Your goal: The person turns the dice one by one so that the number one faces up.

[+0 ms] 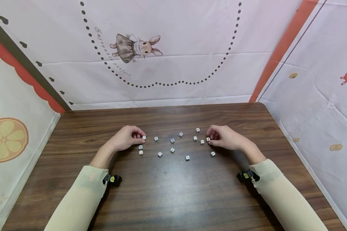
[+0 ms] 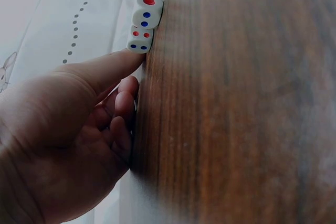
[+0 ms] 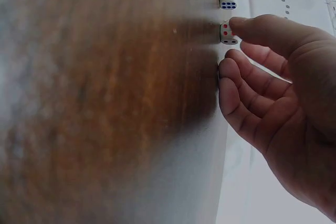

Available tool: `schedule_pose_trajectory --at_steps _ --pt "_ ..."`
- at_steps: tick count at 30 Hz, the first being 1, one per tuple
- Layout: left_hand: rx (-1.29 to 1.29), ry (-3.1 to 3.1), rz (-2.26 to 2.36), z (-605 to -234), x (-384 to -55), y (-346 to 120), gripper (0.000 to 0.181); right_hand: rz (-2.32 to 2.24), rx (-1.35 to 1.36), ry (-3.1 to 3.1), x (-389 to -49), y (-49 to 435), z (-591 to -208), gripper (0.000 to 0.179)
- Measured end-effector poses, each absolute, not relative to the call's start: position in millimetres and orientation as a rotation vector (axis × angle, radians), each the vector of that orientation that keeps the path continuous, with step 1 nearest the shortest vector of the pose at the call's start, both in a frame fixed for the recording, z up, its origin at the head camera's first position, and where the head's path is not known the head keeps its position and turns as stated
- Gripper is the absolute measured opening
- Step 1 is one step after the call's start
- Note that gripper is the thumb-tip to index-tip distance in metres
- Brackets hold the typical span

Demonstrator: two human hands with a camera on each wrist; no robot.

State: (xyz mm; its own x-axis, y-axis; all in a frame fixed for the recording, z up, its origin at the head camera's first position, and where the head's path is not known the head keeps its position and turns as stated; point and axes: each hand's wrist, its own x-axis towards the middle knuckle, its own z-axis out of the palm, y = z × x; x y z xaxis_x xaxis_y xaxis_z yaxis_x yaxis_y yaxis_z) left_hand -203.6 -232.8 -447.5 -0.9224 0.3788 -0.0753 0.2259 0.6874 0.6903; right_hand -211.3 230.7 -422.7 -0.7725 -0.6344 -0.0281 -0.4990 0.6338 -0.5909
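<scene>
My left hand (image 1: pixel 128 138) is at the left of the scattered dice, its thumb and fingertips pinching a white die (image 1: pixel 144 137). Just below that thumb, two dice stand close together, one of them a die with blue pips (image 1: pixel 140 147). In the left wrist view, the thumb of my left hand (image 2: pixel 68 108) hides the pinched die, and a nearer die (image 2: pixel 147 11) shows beyond it. On the right side, my right hand (image 1: pixel 226 138) holds another white die (image 1: pixel 208 139) between thumb and fingers at table height. The right wrist view shows a die (image 3: pixel 227 33) at the thumb tip.
Several more dice lie spread between the hands, including a die (image 1: pixel 172 141) near the middle and a die (image 1: pixel 187 158) closer to me. Another die (image 1: pixel 213 154) sits below the right hand. The brown wooden table (image 1: pixel 167 199) meets a printed cloth (image 1: pixel 173 93) behind.
</scene>
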Motion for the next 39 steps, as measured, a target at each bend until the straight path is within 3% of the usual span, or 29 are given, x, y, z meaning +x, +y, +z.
schedule_pose_trajectory --at_steps 9,29,39 --pt "0.495 2.685 1.062 -447 -204 -233 0.017 -0.778 -1.018 2.682 -209 221 -421 0.033" --pt "0.495 2.683 1.061 -448 -204 -232 0.016 -0.663 -1.093 2.655 -208 207 -423 0.021" --pt "0.496 2.681 1.069 -448 -204 -233 0.016 -0.883 -1.047 2.605 -212 217 -437 0.023"
